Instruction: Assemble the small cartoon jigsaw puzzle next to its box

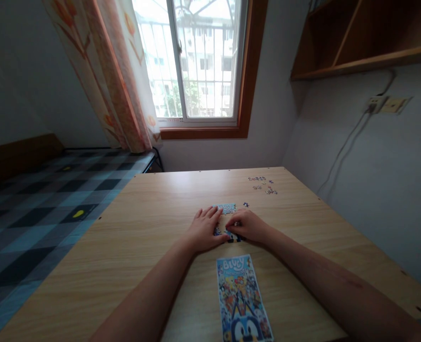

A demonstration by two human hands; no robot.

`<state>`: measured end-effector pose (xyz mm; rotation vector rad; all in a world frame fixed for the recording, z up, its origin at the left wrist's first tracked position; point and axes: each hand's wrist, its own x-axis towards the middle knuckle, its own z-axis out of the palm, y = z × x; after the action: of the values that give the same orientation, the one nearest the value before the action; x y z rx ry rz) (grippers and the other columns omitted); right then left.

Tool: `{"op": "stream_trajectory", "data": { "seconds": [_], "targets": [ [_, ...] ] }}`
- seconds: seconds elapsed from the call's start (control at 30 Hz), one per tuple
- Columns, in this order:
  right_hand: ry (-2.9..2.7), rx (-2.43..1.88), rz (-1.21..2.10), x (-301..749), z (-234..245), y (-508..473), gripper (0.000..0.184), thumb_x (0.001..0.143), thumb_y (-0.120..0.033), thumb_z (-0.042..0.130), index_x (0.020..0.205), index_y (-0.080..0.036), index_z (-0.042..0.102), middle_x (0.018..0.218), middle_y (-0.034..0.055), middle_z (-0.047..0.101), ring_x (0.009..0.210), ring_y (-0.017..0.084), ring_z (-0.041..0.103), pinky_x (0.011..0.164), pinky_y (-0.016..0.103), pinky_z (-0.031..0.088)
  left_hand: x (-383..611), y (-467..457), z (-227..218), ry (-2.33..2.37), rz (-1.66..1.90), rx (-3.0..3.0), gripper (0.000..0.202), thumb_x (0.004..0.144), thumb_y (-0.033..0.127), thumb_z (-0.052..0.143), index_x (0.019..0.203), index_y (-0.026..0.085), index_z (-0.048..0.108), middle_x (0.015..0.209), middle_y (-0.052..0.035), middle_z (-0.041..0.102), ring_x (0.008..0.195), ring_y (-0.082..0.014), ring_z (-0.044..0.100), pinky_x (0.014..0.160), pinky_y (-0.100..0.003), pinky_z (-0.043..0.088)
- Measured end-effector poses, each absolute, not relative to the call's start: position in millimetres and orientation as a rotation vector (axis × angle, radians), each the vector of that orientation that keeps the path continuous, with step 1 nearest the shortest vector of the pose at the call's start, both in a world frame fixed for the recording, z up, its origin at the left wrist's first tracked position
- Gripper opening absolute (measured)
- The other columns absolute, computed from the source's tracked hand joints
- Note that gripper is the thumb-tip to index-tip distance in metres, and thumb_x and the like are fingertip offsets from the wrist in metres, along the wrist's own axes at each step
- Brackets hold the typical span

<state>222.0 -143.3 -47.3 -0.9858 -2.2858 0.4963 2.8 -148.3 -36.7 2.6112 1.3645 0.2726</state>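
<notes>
A partly assembled jigsaw puzzle (pixel 233 237) lies on the wooden table, its blue top strip with white lettering showing beyond my hands. My left hand (pixel 206 229) rests flat over the puzzle's left side, fingers stretched out. My right hand (pixel 248 225) is closed in a pinch over the right side, on what looks like a small puzzle piece that the fingers mostly hide. Both hands cover much of the puzzle. One dark loose piece (pixel 246 204) sits just beyond my right hand. Nearer to me lies a printed "Bluey" picture sheet (pixel 244 294).
Several loose puzzle pieces (pixel 271 191) are scattered at the table's far right, with a row of pieces (pixel 257 179) behind them. A bed with a checked cover (pixel 35 213) stands left of the table (pixel 142 218). A shelf (pixel 367 61) and cable (pixel 341 147) are at right.
</notes>
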Motion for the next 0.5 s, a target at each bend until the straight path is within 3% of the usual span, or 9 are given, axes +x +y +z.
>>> {"op": "stream_trajectory", "data": {
  "seconds": [0.37,0.5],
  "targets": [
    [-2.208,-0.988,0.386,225,-44,-144,0.006,0.083,-0.02,0.073,0.083,-0.023,0.078,0.077,0.002,0.073,0.079,0.018,0.063,0.081,0.03,0.044,3,-150,-36,1.357,0.285,2.597,0.091,0.081,0.066,0.063,0.155,0.019,0.038,0.162,-0.0155,0.034,0.151,-0.0346,0.027,0.124,-0.057,0.017],
    [-1.965,-1.183,0.271,248,-36,-129,0.014,0.089,-0.025,0.064,0.091,-0.022,0.078,0.081,0.0036,0.074,0.075,0.018,0.062,0.079,0.031,0.045,-1,-146,-35,1.326,0.436,2.574,0.072,0.09,0.053,0.059,0.151,0.018,0.044,0.158,-0.0161,0.04,0.147,-0.033,0.036,0.122,-0.054,0.026]
  ]
}}
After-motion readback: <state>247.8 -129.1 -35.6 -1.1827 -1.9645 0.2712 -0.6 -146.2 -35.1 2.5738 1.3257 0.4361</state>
